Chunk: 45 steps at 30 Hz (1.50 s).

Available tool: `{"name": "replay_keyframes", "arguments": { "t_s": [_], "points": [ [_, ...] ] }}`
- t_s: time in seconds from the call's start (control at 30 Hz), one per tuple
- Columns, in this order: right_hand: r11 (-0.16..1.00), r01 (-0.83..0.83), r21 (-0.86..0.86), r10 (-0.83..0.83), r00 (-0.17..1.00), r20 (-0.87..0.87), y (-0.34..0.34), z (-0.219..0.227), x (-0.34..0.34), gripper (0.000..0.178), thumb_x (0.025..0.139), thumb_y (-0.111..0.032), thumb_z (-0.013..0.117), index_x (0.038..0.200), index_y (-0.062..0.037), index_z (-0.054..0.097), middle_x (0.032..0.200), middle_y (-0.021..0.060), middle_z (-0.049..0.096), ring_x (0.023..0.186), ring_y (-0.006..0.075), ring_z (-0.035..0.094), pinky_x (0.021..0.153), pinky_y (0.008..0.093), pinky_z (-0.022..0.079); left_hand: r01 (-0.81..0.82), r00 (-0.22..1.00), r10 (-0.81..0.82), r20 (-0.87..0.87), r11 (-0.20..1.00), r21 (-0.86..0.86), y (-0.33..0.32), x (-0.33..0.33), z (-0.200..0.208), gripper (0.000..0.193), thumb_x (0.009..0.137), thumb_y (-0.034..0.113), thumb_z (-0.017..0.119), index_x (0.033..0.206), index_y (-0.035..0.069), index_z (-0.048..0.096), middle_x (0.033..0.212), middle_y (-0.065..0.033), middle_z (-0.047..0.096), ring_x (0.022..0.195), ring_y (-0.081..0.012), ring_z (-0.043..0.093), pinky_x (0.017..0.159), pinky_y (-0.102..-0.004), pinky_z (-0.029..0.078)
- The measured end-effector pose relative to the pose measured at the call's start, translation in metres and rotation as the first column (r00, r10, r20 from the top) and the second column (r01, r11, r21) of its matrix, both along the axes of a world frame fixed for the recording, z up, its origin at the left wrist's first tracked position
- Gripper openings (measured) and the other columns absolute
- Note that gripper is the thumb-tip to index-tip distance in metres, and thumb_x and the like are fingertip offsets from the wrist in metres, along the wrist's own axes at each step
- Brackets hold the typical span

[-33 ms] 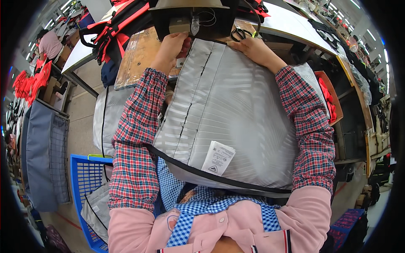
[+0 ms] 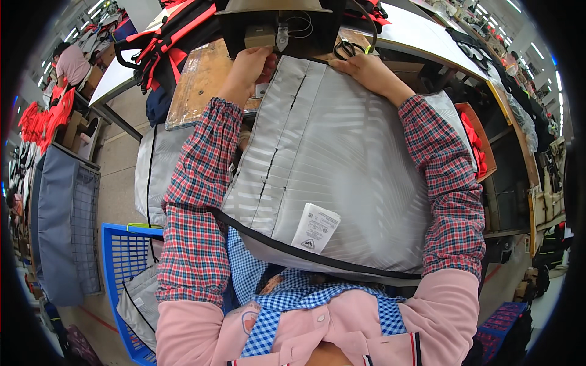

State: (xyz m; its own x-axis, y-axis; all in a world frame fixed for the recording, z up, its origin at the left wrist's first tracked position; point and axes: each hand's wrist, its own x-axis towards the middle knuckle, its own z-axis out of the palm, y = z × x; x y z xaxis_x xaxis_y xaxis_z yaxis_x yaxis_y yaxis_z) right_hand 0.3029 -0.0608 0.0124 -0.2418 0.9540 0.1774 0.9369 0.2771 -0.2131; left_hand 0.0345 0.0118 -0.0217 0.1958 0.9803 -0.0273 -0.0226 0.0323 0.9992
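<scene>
A grey patterned fabric piece (image 2: 360, 165) with black-bound edges, sewn like a bag panel, stretches between my arms toward a dark sewing machine (image 2: 281, 15). Fingers closed, my left hand (image 2: 251, 68) pinches its far left corner beside the needle area. My right hand (image 2: 366, 72) grips the far edge farther right, thumb on top. Black-handled scissors (image 2: 348, 49) lie just beyond the right hand. A white printed label (image 2: 315, 228) is attached near the close edge. Dark stitching runs along a strip on the fabric's left side.
Beside the machine is a worn wooden tabletop (image 2: 201, 79), with black and red bags (image 2: 177, 43) behind it. A blue plastic basket (image 2: 125, 262) holding grey fabric stands at lower left. An orange bin (image 2: 482, 146) with red cloth is on the right. Another person (image 2: 73, 64) sits far left.
</scene>
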Motion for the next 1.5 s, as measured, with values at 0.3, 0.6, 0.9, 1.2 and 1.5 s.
{"name": "replay_keyframes", "arguments": {
  "t_s": [0.3, 0.6, 0.9, 1.2, 1.5],
  "points": [
    [0.997, -0.048, 0.061, 0.050, 0.998, -0.037, 0.013, -0.003, 0.007, 0.046, 0.099, -0.039, 0.054, 0.090, 0.0031, 0.071, 0.086, 0.0207, 0.070, 0.082, 0.0331, 0.068, 0.077, 0.0390, 0.053, 0.009, 1.000, -0.011, 0.028, 0.999, 0.051, 0.013, 0.002, 0.002, 0.023, 0.097, 0.026, 0.056, 0.085, 0.008, 0.066, 0.073, 0.0020, 0.061, 0.061, -0.0090, 0.053, 0.056, -0.0246, 0.043],
    [0.998, -0.041, 0.049, 0.044, 0.997, -0.056, 0.020, -0.004, 0.010, 0.049, 0.098, -0.043, 0.055, 0.090, 0.0028, 0.072, 0.085, 0.0191, 0.070, 0.080, 0.0324, 0.068, 0.076, 0.0383, 0.052, -0.056, 0.997, 0.051, 0.062, 0.995, 0.077, 0.026, 0.005, 0.006, 0.022, 0.095, 0.021, 0.056, 0.085, 0.005, 0.066, 0.070, -0.0005, 0.061, 0.056, -0.0107, 0.053, 0.049, -0.0264, 0.043],
    [0.997, -0.071, -0.033, 0.064, 0.982, -0.176, -0.024, -0.020, 0.024, 0.054, 0.098, -0.046, 0.053, 0.091, 0.0044, 0.070, 0.081, 0.0242, 0.067, 0.074, 0.0379, 0.064, 0.073, 0.0419, 0.049, 0.234, 0.671, 0.051, -0.740, 0.932, 0.277, -0.016, -0.077, 0.020, 0.022, 0.087, 0.024, 0.064, 0.091, 0.003, 0.068, 0.067, -0.0055, 0.063, 0.054, -0.0131, 0.058, 0.051, -0.0305, 0.049],
    [0.993, -0.024, -0.114, -0.003, 0.974, -0.228, -0.093, -0.040, 0.006, 0.052, 0.101, -0.044, 0.049, 0.084, 0.0034, 0.065, 0.076, 0.0220, 0.064, 0.070, 0.0343, 0.062, 0.069, 0.0422, 0.048, 0.861, 0.508, 0.225, -0.831, -0.138, 0.489, -0.243, -0.083, -0.014, 0.049, 0.089, 0.017, 0.057, 0.137, 0.020, 0.050, 0.149, -0.0102, 0.044, 0.140, -0.0256, 0.038, 0.118, -0.0489, 0.022],
    [0.996, -0.067, -0.063, 0.063, 0.996, -0.056, -0.205, -0.021, 0.007, 0.051, 0.100, -0.033, 0.050, 0.133, 0.0064, 0.045, 0.131, 0.0249, 0.054, 0.119, 0.0401, 0.053, 0.101, 0.0421, 0.043, 0.707, 0.635, -0.080, -0.768, -0.342, 0.619, -0.280, -0.024, 0.003, 0.030, 0.088, 0.016, 0.058, 0.115, 0.003, 0.061, 0.119, -0.0133, 0.064, 0.107, -0.0256, 0.065, 0.090, -0.0348, 0.055]
  ]
}}
